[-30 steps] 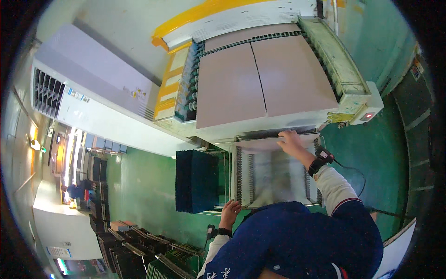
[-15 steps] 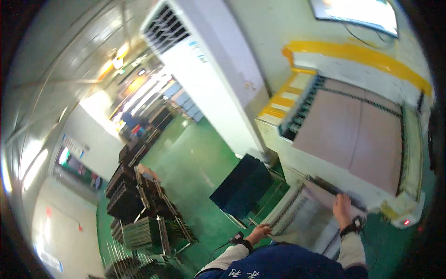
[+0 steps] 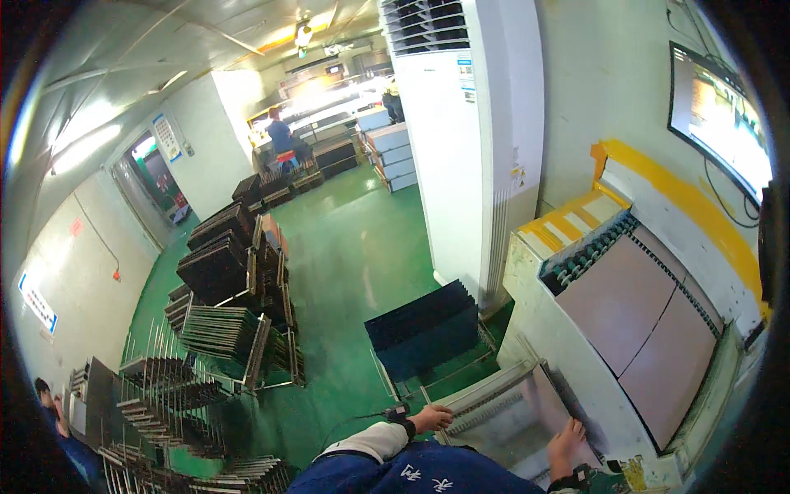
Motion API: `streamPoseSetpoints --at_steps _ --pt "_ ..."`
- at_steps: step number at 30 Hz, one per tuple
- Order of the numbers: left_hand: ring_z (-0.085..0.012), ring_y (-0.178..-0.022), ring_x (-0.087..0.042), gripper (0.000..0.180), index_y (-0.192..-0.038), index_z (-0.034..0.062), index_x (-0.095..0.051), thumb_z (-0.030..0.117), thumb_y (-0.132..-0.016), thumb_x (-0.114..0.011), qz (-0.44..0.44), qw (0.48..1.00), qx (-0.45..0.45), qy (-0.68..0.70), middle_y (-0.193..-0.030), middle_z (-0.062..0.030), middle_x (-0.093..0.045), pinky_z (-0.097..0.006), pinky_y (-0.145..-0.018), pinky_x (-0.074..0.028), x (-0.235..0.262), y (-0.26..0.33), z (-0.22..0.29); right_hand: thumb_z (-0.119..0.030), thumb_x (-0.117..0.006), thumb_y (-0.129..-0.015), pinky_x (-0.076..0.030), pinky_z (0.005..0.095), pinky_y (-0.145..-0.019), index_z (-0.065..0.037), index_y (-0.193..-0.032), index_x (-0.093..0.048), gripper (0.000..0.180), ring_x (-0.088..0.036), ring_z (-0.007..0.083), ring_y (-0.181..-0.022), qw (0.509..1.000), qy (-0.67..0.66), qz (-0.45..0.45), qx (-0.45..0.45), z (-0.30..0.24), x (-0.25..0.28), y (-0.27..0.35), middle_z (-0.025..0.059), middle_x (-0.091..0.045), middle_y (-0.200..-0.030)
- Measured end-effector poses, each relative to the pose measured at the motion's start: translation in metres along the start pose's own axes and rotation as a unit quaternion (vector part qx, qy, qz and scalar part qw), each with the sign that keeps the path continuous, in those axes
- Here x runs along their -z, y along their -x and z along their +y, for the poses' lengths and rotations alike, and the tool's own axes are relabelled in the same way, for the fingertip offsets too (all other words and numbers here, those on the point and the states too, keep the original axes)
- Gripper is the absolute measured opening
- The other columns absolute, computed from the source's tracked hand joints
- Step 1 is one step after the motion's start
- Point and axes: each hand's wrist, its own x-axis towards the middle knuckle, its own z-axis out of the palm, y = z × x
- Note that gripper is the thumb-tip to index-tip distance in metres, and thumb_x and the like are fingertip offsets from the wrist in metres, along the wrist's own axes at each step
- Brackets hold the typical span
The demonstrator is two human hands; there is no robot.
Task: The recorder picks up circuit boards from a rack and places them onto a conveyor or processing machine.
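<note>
In front of me a roller bed (image 3: 485, 398) sits at the foot of a pale machine, with a blurred, pinkish-grey flat panel (image 3: 545, 402) over its right part. At the bed's left edge is my left hand (image 3: 431, 419), its fingers bent inward; what they hold, if anything, is too small to make out. My right hand (image 3: 564, 445) is over the near right part of the bed, beside the panel, with fingers stretched out. Dark bands with small devices circle both wrists. Where the panel ends near my body is hidden.
Larger pinkish panels (image 3: 617, 300) lie on the machine's upper roller bed. A rack of dark panels (image 3: 424, 329) stands left of the machine, before a white air conditioner (image 3: 448, 165). Several metal racks (image 3: 222, 333) line the left. Another person (image 3: 62, 428) is at lower left.
The view has turned to the right and levelled. My right hand has come nearer to my body, down the roller bed's right part. My left hand stays by the bed's left edge.
</note>
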Motion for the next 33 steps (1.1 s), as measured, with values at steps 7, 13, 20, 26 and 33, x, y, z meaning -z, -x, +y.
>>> streamPoseSetpoints --at_steps 7,13,20,26,33 --pt "-0.0132 -0.076 -0.060 0.045 -0.122 0.0072 -0.047 0.018 -0.082 -0.064 0.040 0.999 0.014 -0.030 -0.093 -0.0045 -0.063 -0.027 -0.060 -0.048 0.005 -0.007 -0.007 -0.008 -0.061 -0.070 -0.037 0.0467 -0.086 -0.003 -0.093 -0.056 0.025 -0.045 0.0325 -0.106 0.998 -0.030 -0.014 -0.061 0.035 -0.036 -0.040 0.0162 -0.052 -0.106" --pt "-0.0093 -0.060 -0.050 0.039 -0.117 0.0042 -0.045 0.008 -0.081 -0.060 0.044 0.998 -0.017 -0.040 -0.083 -0.0050 -0.057 -0.024 -0.047 -0.040 -0.007 0.006 0.001 -0.014 -0.061 -0.068 -0.046 0.0445 -0.071 0.001 -0.074 -0.062 0.016 -0.058 0.0361 -0.083 0.998 -0.002 -0.048 -0.032 0.076 -0.084 -0.060 0.0210 -0.060 -0.084" --pt "-0.0106 -0.056 -0.051 0.042 -0.118 0.0061 -0.046 0.011 -0.079 -0.061 0.024 0.999 -0.023 -0.024 -0.077 -0.0033 -0.058 -0.025 -0.045 -0.040 0.013 -0.011 -0.019 -0.014 -0.065 -0.066 -0.047 0.0445 -0.067 0.001 -0.070 -0.063 0.016 -0.061 0.0384 -0.076 0.999 0.032 -0.023 0.017 0.057 -0.039 -0.069 0.0227 -0.062 -0.075" --pt "-0.0171 -0.061 -0.058 0.040 -0.115 0.0029 -0.047 0.011 -0.079 -0.063 0.039 0.999 0.003 -0.038 -0.080 -0.0092 -0.061 -0.029 -0.049 -0.047 0.007 -0.023 -0.007 -0.017 -0.066 -0.067 -0.044 0.0463 -0.062 -0.001 -0.067 -0.056 0.018 -0.057 0.0380 -0.069 0.995 0.035 0.043 0.077 0.026 0.095 -0.058 0.0186 -0.057 -0.069" --pt "-0.0183 -0.060 -0.060 0.027 -0.104 0.0017 -0.055 0.017 -0.082 -0.061 0.133 0.987 -0.061 -0.058 -0.077 -0.0096 -0.061 -0.029 -0.051 -0.050 -0.008 -0.023 0.003 -0.024 -0.069 -0.062 -0.040 0.0433 -0.057 0.000 -0.068 -0.055 0.028 -0.053 0.0356 -0.062 0.991 -0.104 0.080 -0.004 0.010 0.180 -0.033 0.0192 -0.055 -0.067"
